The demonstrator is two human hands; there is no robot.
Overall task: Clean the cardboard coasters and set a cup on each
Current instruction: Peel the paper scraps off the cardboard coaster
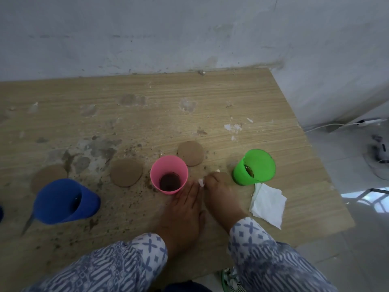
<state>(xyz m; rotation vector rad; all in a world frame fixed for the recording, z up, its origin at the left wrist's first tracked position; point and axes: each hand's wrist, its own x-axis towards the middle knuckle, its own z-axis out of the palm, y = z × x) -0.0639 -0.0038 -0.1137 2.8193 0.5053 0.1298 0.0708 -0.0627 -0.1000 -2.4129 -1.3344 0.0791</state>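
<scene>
Three round cardboard coasters lie on the dirty wooden table point(242, 98): one at the left point(47, 179), one in the middle point(126, 172) and one further back point(190, 153). A blue cup point(63, 201) stands partly over the left coaster. The pink cup point(169, 174), dark dregs inside, stands between the middle and back coasters. The green cup point(253, 167) is at the right. My left hand point(185, 209) lies flat with straight fingers beside the pink cup. My right hand point(221, 192) pinches a crumpled white tissue point(201, 182) against the table; whatever is under it is hidden.
A stack of folded white tissues point(267, 202) lies near the table's right edge, just in front of the green cup. Brown crumbs and stains point(101, 148) cover the table's left and middle. A wall runs along the back. A white cable point(328, 125) lies on the floor at the right.
</scene>
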